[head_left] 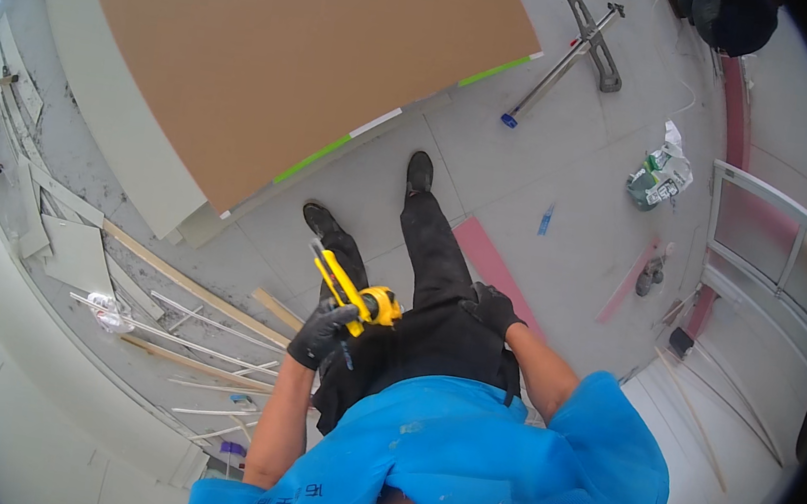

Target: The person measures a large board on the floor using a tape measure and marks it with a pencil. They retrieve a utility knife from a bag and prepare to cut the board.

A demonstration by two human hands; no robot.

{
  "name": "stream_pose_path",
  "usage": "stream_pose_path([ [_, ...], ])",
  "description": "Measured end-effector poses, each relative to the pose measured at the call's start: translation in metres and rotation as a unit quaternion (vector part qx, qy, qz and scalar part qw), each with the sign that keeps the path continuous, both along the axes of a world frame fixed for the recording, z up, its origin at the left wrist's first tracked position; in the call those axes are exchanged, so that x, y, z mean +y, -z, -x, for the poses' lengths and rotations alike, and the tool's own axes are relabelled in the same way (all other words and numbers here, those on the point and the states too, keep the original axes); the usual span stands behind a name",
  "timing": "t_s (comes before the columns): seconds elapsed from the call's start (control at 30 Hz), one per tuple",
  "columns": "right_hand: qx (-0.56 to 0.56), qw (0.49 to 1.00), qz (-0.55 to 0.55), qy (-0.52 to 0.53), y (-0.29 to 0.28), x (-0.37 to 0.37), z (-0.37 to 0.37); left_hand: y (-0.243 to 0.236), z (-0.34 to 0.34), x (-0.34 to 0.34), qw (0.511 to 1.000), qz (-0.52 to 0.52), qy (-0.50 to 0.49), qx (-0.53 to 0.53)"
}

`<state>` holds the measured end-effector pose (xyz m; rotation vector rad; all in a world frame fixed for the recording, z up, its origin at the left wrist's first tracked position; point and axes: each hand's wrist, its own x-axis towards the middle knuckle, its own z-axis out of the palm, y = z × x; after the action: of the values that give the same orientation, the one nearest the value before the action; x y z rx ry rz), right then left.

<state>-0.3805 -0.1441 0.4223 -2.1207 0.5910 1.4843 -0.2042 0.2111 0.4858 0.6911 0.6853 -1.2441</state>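
while the left hand (321, 331) grips a tape measure (358, 297), the right hand (490, 308) rests curled beside a brown board (278, 45).

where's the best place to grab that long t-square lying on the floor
Grip the long straight bar of the T-square near its middle, coming down from above. It lies flat on the floor, so only the top is open; the bar is slim enough to close fingers around, and mid-length should balance the dark crosshead against the blue-tipped end.
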Motion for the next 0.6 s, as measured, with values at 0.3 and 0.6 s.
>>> stream_pose_path([
  [0.3,0.002,1.0,-0.001,0.013,-0.007,-0.01,0.02,0.03,-0.003,0.037,0.996,-0.037,-0.079,0.022],
  [0.6,-0.055,0.998,-0.031,-0.001,-0.022,-0.012,0.023,0.032,-0.008,0.034,0.999,-0.019,-0.05,0.005],
])
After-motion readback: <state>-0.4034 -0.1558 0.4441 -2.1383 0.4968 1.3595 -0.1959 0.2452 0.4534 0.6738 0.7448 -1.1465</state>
